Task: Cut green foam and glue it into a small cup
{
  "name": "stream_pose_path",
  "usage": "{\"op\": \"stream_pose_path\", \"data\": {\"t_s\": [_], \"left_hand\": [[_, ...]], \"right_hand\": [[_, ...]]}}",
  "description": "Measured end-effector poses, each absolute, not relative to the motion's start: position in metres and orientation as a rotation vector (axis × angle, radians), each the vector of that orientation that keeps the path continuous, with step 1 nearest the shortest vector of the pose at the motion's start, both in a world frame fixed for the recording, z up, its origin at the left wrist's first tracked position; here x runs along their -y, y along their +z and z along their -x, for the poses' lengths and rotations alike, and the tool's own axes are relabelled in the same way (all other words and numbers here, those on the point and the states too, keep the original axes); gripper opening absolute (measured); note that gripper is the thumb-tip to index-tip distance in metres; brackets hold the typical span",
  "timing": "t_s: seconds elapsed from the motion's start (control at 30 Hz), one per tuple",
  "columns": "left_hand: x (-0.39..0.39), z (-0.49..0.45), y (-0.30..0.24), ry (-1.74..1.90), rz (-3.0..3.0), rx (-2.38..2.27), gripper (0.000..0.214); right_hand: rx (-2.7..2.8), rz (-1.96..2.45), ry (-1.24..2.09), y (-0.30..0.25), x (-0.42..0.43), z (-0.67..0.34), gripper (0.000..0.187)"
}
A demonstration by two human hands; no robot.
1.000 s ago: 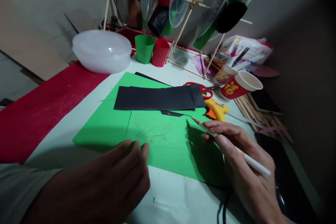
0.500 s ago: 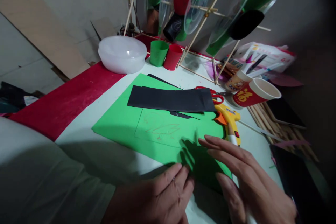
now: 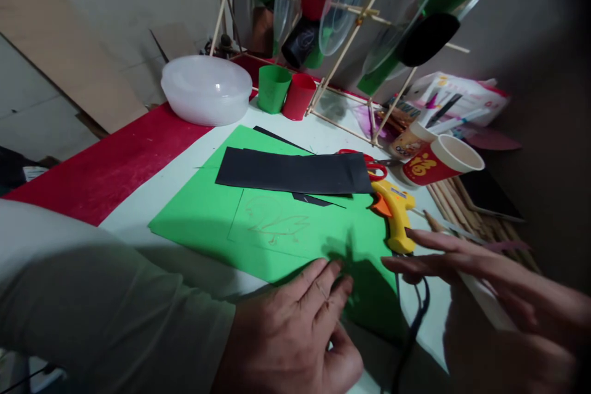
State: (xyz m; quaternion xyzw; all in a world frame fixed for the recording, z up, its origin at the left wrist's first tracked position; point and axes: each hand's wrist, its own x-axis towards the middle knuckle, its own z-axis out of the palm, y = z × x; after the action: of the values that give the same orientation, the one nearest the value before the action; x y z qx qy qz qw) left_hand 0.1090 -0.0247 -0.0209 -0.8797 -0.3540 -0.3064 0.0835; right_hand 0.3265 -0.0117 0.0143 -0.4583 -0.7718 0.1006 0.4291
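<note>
My left hand [image 3: 295, 332] lies flat, fingers apart, with its fingertips on the near edge of a green paper sheet [image 3: 198, 225]. On that sheet lies a smaller green piece with a faint pencil sketch [image 3: 277, 225]. A black paper strip [image 3: 295, 172] lies across the far part. My right hand [image 3: 484, 283] hovers at the sheet's right edge, fingers stretched toward the left, with a white pencil [image 3: 487, 311] held under them; its tip points away. A yellow glue gun [image 3: 397, 212] lies just beyond my right fingertips.
Red-handled scissors [image 3: 369, 163], two paper cups [image 3: 438, 163] and bamboo sticks [image 3: 462, 203] are at the right. A white lidded bowl [image 3: 205, 89], green cup [image 3: 272, 87], red cup [image 3: 298, 95] and a stick frame [image 3: 351, 37] stand behind. Red paper [image 3: 115, 163] lies left.
My left hand slid right along the green sheet's near edge. My right hand drew back to the right, off the sheet, fingers straightening over the pencil. The view shifted left.
</note>
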Motion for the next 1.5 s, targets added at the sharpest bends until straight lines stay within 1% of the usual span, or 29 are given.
{"op": "stream_pose_path", "data": {"t_s": [0.07,0.13,0.17,0.23,0.37,0.43,0.53,0.6,0.63,0.8,0.87,1.07,1.23,1.4,1.5], "left_hand": [[0.022,-0.107,-0.018,-0.903,2.652,0.983,0.023],[0.019,-0.104,-0.014,-0.851,2.716,0.815,0.012],[0.017,-0.103,-0.012,-0.816,2.75,0.723,0.01],[0.014,-0.101,-0.007,-0.766,2.808,0.613,0.012],[0.008,-0.1,0.0,-0.8,2.864,0.645,0.019],[0.006,-0.099,-0.001,-0.772,2.88,0.671,0.018],[0.005,-0.098,-0.006,-0.689,2.872,0.656,0.014],[0.006,-0.097,-0.011,-0.712,2.824,0.655,0.014],[0.007,-0.096,-0.012,-0.744,2.787,0.66,0.016],[0.01,-0.085,-0.013,-0.685,2.748,0.692,0.024],[0.011,-0.08,-0.012,-0.682,2.789,0.656,0.025],[0.015,-0.074,-0.022,-0.724,2.76,0.68,0.017],[0.013,-0.075,-0.035,-0.72,2.719,0.631,0.006],[0.01,-0.078,-0.032,-0.733,2.672,0.582,0.017],[0.011,-0.078,-0.023,-0.683,2.755,0.638,0.015]], "right_hand": [[1.684,1.014,0.404,0.01,0.006,-0.329,0.042],[1.508,0.905,0.52,0.011,0.003,-0.327,0.039],[1.464,0.877,0.548,0.013,0.002,-0.325,0.038],[1.44,0.917,0.592,0.02,0.003,-0.32,0.04],[1.345,1.098,0.738,0.032,0.009,-0.311,0.042],[1.324,1.108,0.74,0.033,0.012,-0.309,0.037],[1.292,1.144,0.705,0.031,0.013,-0.307,0.019],[1.28,1.171,0.692,0.03,0.013,-0.307,0.011],[1.285,1.176,0.697,0.029,0.014,-0.307,0.01],[1.337,1.177,0.763,0.026,0.015,-0.308,0.016],[1.315,1.193,0.795,0.024,0.015,-0.306,0.015],[1.333,1.242,0.852,0.018,0.009,-0.291,0.005],[1.401,1.298,0.868,0.02,0.003,-0.276,0.009],[1.433,1.354,0.899,0.022,0.004,-0.265,0.01],[1.441,1.341,0.89,0.021,0.005,-0.261,0.01]]}}
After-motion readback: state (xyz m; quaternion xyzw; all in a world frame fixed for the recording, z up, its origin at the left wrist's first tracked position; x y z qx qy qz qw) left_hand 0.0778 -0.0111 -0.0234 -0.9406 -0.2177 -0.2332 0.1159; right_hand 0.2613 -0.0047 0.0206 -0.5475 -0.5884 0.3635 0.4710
